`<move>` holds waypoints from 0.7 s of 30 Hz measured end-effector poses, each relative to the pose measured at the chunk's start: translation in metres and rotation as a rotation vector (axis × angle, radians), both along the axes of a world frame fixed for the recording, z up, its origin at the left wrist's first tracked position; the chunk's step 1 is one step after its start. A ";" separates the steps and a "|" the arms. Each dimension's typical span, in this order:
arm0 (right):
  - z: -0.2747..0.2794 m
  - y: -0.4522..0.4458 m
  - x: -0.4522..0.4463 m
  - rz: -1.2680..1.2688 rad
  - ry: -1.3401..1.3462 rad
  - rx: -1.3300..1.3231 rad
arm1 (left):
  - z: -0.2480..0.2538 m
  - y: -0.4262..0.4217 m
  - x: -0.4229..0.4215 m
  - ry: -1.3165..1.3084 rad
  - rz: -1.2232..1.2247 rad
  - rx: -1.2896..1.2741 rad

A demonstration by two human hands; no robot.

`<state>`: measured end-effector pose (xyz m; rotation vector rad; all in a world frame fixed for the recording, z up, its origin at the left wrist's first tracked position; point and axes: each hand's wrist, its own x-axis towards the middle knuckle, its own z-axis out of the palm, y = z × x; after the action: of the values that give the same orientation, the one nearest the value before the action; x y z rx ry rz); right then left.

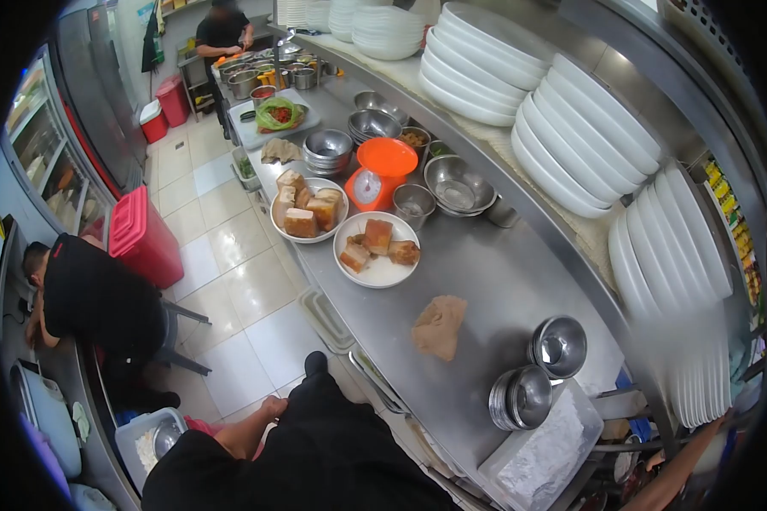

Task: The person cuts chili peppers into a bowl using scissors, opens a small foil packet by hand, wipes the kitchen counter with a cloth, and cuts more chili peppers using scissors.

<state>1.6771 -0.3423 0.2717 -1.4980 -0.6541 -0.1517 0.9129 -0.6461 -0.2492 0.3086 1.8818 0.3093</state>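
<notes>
Beyond the left hand (273,407), meat chunks (378,236), in white bowls (378,274)

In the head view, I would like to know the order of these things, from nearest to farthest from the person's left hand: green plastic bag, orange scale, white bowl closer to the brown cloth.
From the left hand:
1. White bowl: ahead and to the right.
2. Orange scale: just beyond that bowl.
3. Green plastic bag: toward the counter's far end.
</notes>
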 end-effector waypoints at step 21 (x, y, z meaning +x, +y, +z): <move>-0.321 -0.082 -0.483 0.881 0.208 -0.616 | 0.004 -0.030 -0.124 -0.186 0.090 -0.044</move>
<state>1.1946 -0.4242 -0.0497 -1.6218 -1.1928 0.9403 0.7886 -0.6756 -0.2452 0.1600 1.7193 0.3447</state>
